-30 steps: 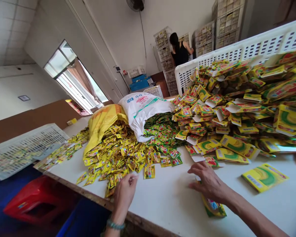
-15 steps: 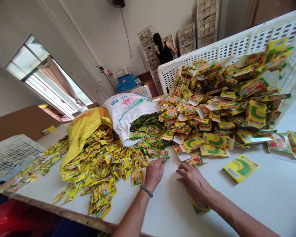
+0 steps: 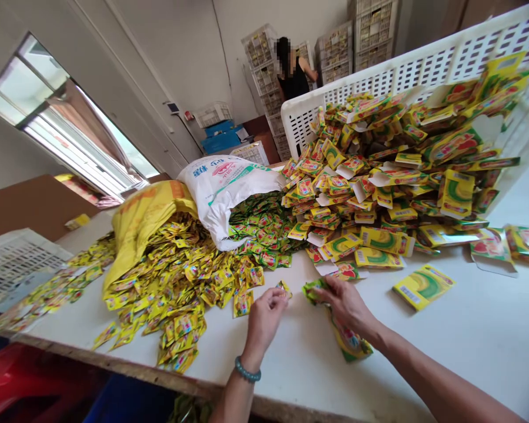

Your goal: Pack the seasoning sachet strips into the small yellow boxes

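My left hand [image 3: 268, 314], with a beaded bracelet at the wrist, is closed in a pinch on a small yellow sachet [image 3: 284, 287] that shows past its fingertips. Facing it, my right hand [image 3: 348, 305] grips a green sachet [image 3: 312, 289] between thumb and fingers. Beneath the right hand a small yellow and green carton [image 3: 355, 346] lies on the table, partly covered. Left of my hands spreads a heap of yellow sachets [image 3: 180, 282], spilling from a yellow sack [image 3: 147, 211]. Green sachets [image 3: 260, 226] spill from a white sack [image 3: 218, 194].
A large pile of printed cartons [image 3: 388, 188] fills the white crate [image 3: 335, 94] tipped at the right. One single carton [image 3: 423, 286] lies flat near my right arm. At far left stands another white crate [image 3: 20, 258]. A person [image 3: 293, 76] works by stacked crates behind.
My left hand has drawn back slightly and now pinches a yellow sachet. My right hand has lifted off the carton, exposing more of it, and now holds a green sachet.
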`<state>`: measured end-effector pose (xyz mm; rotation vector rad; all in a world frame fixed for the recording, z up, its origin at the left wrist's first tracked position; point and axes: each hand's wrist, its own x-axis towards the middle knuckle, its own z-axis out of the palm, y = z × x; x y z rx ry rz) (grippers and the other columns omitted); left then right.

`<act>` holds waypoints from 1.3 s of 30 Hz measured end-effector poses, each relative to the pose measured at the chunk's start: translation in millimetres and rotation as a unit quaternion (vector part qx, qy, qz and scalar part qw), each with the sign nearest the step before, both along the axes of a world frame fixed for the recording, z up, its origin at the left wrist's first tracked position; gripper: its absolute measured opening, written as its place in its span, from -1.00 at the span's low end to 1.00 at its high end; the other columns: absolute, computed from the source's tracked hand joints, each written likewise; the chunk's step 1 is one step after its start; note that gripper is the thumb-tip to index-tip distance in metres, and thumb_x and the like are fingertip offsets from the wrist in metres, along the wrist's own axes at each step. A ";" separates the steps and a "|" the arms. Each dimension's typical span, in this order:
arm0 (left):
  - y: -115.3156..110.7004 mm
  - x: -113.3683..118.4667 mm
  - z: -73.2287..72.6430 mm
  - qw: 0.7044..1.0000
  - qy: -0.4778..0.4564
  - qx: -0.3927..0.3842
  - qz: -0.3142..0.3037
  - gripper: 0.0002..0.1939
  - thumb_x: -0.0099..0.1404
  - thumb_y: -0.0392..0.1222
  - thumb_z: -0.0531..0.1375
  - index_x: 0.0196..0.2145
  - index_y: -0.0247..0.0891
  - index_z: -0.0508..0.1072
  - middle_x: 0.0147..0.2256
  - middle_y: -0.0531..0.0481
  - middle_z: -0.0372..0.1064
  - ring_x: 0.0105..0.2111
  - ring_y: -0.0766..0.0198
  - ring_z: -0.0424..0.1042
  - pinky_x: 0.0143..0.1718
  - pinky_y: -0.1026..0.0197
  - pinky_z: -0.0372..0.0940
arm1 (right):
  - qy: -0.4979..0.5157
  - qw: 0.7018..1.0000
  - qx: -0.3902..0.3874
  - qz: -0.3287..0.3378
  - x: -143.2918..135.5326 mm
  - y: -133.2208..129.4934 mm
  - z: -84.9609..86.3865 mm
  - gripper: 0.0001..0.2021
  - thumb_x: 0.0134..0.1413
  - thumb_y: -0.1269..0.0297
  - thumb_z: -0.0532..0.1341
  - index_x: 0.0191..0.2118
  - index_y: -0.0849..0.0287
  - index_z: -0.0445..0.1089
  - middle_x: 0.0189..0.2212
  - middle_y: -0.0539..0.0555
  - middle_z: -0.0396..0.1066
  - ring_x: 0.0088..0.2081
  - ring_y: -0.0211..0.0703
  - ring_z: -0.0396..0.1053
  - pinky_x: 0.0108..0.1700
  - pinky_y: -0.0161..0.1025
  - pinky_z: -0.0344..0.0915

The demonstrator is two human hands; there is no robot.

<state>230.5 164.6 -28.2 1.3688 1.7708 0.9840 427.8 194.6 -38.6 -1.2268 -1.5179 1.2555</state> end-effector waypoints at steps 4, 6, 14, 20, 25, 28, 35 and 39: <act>13.3 -9.5 9.4 0.989 0.127 0.042 0.056 -0.79 0.13 -0.02 0.19 -0.41 -0.21 0.46 -0.51 -0.01 0.48 -0.47 0.18 0.46 -0.38 0.21 0.30 | 0.150 0.980 -0.133 -0.009 1.6 3.1 7.7 -0.61 -0.07 -0.11 0.23 -0.45 0.11 0.14 -0.52 -0.09 0.24 -0.45 -0.25 0.26 -0.42 -0.28 0.25; 16.9 -5.2 13.2 0.997 0.067 0.043 0.020 -0.75 0.16 0.02 0.15 -0.38 -0.22 0.46 -0.47 -0.04 0.49 -0.44 0.18 0.47 -0.38 0.21 0.30 | 0.192 0.968 -0.163 -0.008 3.1 4.0 12.0 -0.58 -0.12 -0.12 0.26 -0.42 0.12 0.17 -0.47 -0.08 0.28 -0.41 -0.23 0.32 -0.37 -0.26 0.29; 24.5 -1.1 8.0 0.933 0.355 0.045 0.047 -0.70 0.17 -0.07 0.18 -0.20 -0.29 0.47 -0.22 -0.23 0.46 -0.19 -0.02 0.43 -0.18 0.04 0.28 | 0.170 0.979 -0.067 -0.090 17.1 16.9 18.9 -0.60 -0.09 -0.12 0.24 -0.38 0.13 0.22 -0.56 -0.10 0.25 -0.57 -0.29 0.21 -0.50 -0.27 0.17; 31.3 -14.4 -10.2 0.964 0.265 0.024 0.010 -0.83 0.03 -0.15 0.28 -0.49 -0.22 0.33 -0.45 -0.05 0.42 -0.35 0.09 0.43 -0.30 0.13 0.27 | 0.163 0.982 -0.088 -0.036 13.7 10.4 23.3 -0.59 -0.10 -0.05 0.27 -0.22 0.17 0.32 -0.54 -0.09 0.28 -0.51 -0.27 0.21 -0.45 -0.28 0.16; 23.1 -6.0 -13.5 0.991 -0.116 0.016 0.057 -0.56 -0.04 -0.09 0.33 -0.21 -0.26 0.34 -0.49 0.07 0.43 -0.44 0.23 0.46 -0.39 0.24 0.30 | 0.151 0.986 -0.052 -0.043 12.4 10.6 15.5 -0.63 -0.19 0.01 0.36 -0.37 0.15 0.28 -0.57 -0.11 0.25 -0.50 -0.27 0.19 -0.43 -0.29 0.12; 14.7 10.0 -5.4 0.967 -0.237 -0.015 0.089 -0.51 -0.16 -0.09 0.40 -0.27 -0.32 0.40 -0.42 -0.02 0.49 -0.37 0.22 0.49 -0.33 0.25 0.33 | 0.192 0.976 -0.102 -0.003 7.7 8.8 15.9 -0.59 -0.22 -0.05 0.37 -0.49 0.16 0.24 -0.57 -0.08 0.28 -0.50 -0.28 0.21 -0.43 -0.29 0.12; -1.9 51.6 19.2 0.921 -0.375 -0.021 0.105 -0.56 -0.15 -0.09 0.43 -0.36 -0.29 0.37 -0.41 -0.02 0.50 -0.40 0.25 0.49 -0.36 0.27 0.33 | 0.255 0.957 -0.139 0.012 -6.9 -0.2 18.2 -0.53 -0.30 -0.12 0.39 -0.46 0.15 0.25 -0.55 -0.06 0.32 -0.47 -0.24 0.27 -0.37 -0.27 0.20; -4.0 58.8 28.2 0.919 -0.384 -0.017 0.088 -0.62 -0.02 -0.05 0.37 -0.31 -0.29 0.39 -0.37 -0.02 0.49 -0.38 0.26 0.48 -0.37 0.27 0.32 | 0.179 0.981 -0.072 -0.022 -6.3 0.1 9.7 -0.58 -0.16 -0.11 0.33 -0.46 0.14 0.25 -0.56 -0.09 0.24 -0.49 -0.27 0.18 -0.43 -0.30 0.12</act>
